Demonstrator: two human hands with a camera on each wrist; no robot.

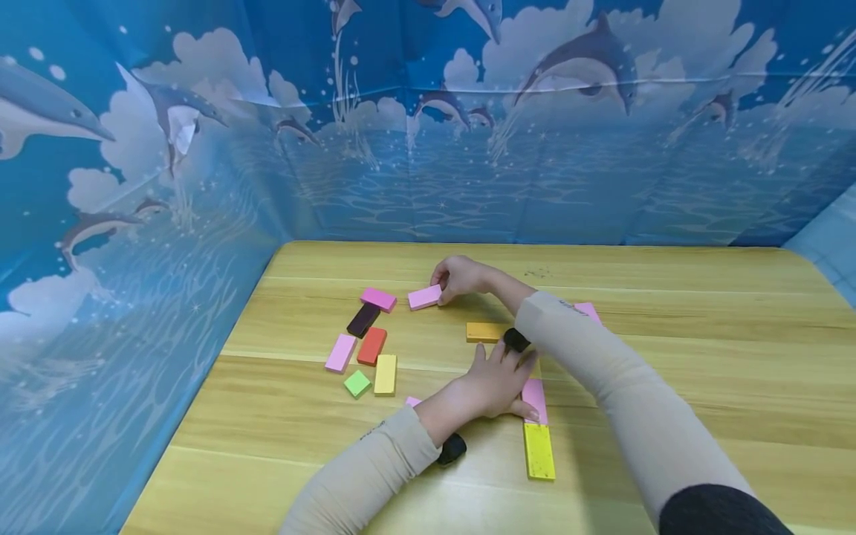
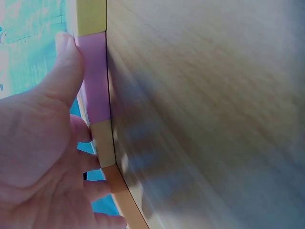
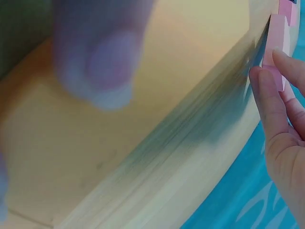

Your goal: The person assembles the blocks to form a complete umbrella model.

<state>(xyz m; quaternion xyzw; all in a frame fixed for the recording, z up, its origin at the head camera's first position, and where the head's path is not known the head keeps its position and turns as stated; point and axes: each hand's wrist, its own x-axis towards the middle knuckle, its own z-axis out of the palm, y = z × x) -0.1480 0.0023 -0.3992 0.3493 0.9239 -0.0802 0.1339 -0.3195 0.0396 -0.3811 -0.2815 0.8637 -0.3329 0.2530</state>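
My right hand pinches one end of a light pink block between thumb and fingers, low over the table's far part. In the right wrist view that block lies close to another pink block. My left hand spreads its fingers along a row of blocks, its thumb against a pink block. This row continues with a yellow block at the near end, then a tan block and an orange block farther along.
Left of the hands lie a magenta block, dark brown block, red block, pink block, green block and pale yellow block. Another pink block shows behind the right sleeve. A dolphin-print curtain borders the table.
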